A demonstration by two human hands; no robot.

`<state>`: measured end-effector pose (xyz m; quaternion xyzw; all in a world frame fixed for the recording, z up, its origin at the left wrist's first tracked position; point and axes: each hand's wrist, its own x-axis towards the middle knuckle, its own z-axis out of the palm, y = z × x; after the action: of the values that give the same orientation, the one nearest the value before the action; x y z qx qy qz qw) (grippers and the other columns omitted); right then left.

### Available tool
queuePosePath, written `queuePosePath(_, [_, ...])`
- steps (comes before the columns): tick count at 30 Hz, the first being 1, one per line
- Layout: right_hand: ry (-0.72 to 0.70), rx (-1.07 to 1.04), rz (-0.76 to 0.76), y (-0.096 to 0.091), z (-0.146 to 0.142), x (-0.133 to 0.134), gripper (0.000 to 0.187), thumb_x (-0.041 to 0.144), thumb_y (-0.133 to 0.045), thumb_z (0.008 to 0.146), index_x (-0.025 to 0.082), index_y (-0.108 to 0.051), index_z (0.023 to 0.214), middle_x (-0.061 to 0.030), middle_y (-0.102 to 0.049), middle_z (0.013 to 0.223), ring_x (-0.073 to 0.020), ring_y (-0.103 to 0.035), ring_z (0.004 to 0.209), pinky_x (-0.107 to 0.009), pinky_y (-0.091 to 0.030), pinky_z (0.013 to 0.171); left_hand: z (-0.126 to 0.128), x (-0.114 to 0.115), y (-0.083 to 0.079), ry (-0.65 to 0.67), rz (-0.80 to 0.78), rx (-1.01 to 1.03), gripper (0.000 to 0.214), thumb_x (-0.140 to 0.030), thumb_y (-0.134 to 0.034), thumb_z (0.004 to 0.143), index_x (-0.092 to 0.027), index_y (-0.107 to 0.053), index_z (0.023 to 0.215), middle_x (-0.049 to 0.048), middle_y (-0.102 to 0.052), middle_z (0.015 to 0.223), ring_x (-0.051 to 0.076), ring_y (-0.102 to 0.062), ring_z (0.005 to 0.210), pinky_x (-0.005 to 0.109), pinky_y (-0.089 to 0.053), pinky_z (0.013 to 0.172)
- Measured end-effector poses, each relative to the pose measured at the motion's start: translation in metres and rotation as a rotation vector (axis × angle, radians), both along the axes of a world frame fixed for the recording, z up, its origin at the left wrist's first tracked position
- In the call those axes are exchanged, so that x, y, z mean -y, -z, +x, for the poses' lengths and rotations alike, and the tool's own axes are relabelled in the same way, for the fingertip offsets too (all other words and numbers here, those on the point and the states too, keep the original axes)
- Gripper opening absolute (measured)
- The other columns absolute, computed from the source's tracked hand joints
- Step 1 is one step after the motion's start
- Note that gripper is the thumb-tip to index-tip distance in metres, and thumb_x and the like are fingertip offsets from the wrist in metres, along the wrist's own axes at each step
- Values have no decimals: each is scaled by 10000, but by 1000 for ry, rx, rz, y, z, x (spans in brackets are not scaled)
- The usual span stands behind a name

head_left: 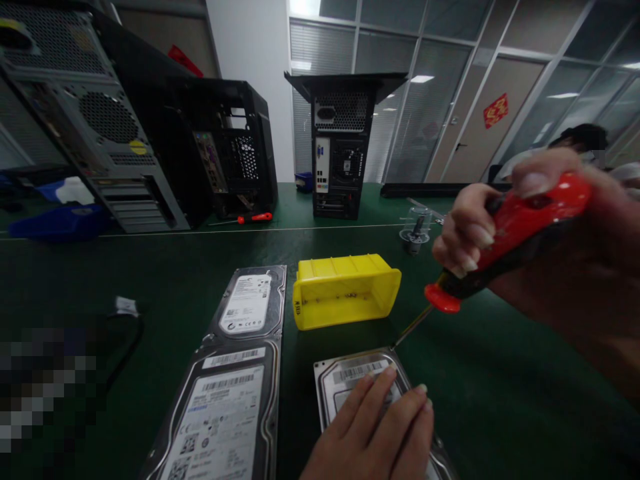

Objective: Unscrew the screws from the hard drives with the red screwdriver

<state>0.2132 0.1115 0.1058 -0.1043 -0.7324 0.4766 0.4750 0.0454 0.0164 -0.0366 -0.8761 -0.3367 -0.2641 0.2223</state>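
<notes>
My right hand [505, 227] grips the red and black handle of a screwdriver [520, 227], which slants down to the left. Its tip meets the far right corner of a hard drive [327, 377] lying label up on the green table. Across that drive's label my left hand [375, 427] lies flat with fingers stretched out, covering much of the top. Just behind the drive, a yellow plastic bin [345, 267] rests on its side with small screws inside. Two more hard drives lie end to end on the left, a nearer one [225, 420] and a farther one [250, 300].
Computer cases stand along the back: a large one [145, 120], an open black one [260, 133] and one with a flared top [340, 147]. Another red screwdriver [255, 218] lies before them. A clear plastic container [416, 223] is behind my right hand. A person [580, 137] is at far right.
</notes>
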Motion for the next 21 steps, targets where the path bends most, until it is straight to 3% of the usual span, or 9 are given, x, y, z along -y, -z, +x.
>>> queuePosePath(9, [2,8,-32,-4,2,-8,187,390,-519,794,227,-535,883,-2,-541,939,-107,-579,787,-269,-549,710,-1,2,2,5,-24,-26,292,-201,-343,955,-190,-508,1196,-48,-541,1227,182,-487,1134,277,-440,924])
queuePosePath(14, [50,1,-14,-2,2,-4,159,374,-538,792,230,-531,858,10,-547,826,-97,-562,730,-257,-538,647,-1,1,5,10,-41,-50,306,-209,-376,946,-183,-471,1235,-25,-495,1279,198,-447,1172,292,-414,955])
queuePosePath(21, [-27,-8,-15,-1,-1,-2,148,359,-532,803,233,-508,879,33,-512,710,-73,-534,632,-241,-505,592,1,0,3,3,-33,-11,293,-198,-344,952,-188,-514,1190,-38,-540,1230,186,-484,1135,277,-438,924])
